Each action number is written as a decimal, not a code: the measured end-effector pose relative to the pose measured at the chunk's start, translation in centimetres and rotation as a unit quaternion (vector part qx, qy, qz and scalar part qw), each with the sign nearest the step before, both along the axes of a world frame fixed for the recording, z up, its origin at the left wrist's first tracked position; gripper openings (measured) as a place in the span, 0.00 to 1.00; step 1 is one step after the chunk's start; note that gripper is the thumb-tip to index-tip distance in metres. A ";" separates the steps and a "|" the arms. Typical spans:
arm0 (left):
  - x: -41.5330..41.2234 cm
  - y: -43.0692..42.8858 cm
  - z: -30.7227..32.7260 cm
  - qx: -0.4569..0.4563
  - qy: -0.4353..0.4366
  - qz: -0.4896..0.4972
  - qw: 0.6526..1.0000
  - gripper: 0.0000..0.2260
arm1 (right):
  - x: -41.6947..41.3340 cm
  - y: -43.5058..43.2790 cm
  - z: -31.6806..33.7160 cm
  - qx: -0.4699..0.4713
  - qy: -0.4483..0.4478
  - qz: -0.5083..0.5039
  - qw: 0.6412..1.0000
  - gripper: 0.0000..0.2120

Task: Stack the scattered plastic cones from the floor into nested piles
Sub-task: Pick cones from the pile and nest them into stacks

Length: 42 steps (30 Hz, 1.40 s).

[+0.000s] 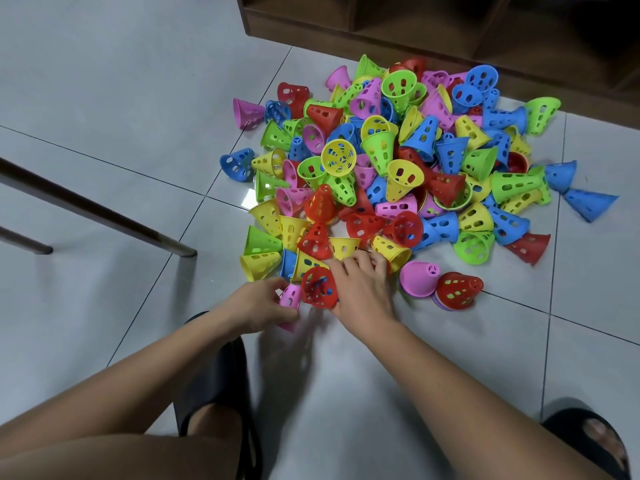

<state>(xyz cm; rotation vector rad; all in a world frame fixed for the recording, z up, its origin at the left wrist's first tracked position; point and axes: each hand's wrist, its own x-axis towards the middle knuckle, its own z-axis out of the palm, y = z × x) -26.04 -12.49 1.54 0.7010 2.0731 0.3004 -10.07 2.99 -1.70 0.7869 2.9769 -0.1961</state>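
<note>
Your left hand is curling shut around a pink cone, holding it just beside the near edge of the big pile of cones. Your right hand is lying palm down at that same near edge, fingers spread loosely and reaching in among the yellow cones; a red cone is sitting tight against its thumb side, open mouth facing you, but I cannot tell whether the hand is actually gripping it. That red cone is touching the pink one in your left hand.

Just right of your right hand, at the pile's near edge, a short nested stack is lying on its side, with pink and red cones showing. The pile itself is sprawling across the pale floor tiles, a jumble of red, yellow, green, blue and pink. Beyond the pile a dark wooden shelf is standing. Left of the pile, a metal leg is slanting down to the floor. Nearer you than the pile, your feet are resting in black sandals.
</note>
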 end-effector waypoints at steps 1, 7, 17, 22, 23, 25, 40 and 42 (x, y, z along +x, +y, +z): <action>-0.2 0.1 0.2 0.004 0.004 -0.005 1.000 0.17 | 0.3 -0.1 0.0 -0.005 0.000 0.003 1.000 0.36; -0.8 0.6 0.4 0.054 -0.002 0.006 0.999 0.16 | 2.1 -0.5 -0.3 -0.042 0.041 0.011 0.998 0.31; 0.1 0.9 0.1 0.109 -0.063 0.043 0.991 0.20 | 3.1 -1.2 1.0 -0.169 0.119 0.034 0.978 0.32; -0.3 2.8 1.8 0.162 -0.072 0.064 0.982 0.16 | 4.0 1.3 3.1 -0.216 0.176 -0.069 0.958 0.33; -0.3 3.5 2.3 0.174 -0.077 0.064 0.980 0.17 | 4.4 2.0 3.7 -0.238 0.185 -0.092 0.949 0.33; 0.0 5.0 3.4 0.199 -0.081 0.060 0.975 0.20 | 5.4 3.6 4.9 -0.281 0.217 -0.132 0.925 0.34; 8.1 17.5 5.2 0.358 0.033 -0.201 0.911 0.22 | 15.7 10.0 6.5 -0.250 0.376 -0.392 0.802 0.22; 9.0 18.3 4.3 0.365 0.055 -0.228 0.901 0.22 | 16.6 9.6 5.2 -0.260 0.365 -0.409 0.795 0.21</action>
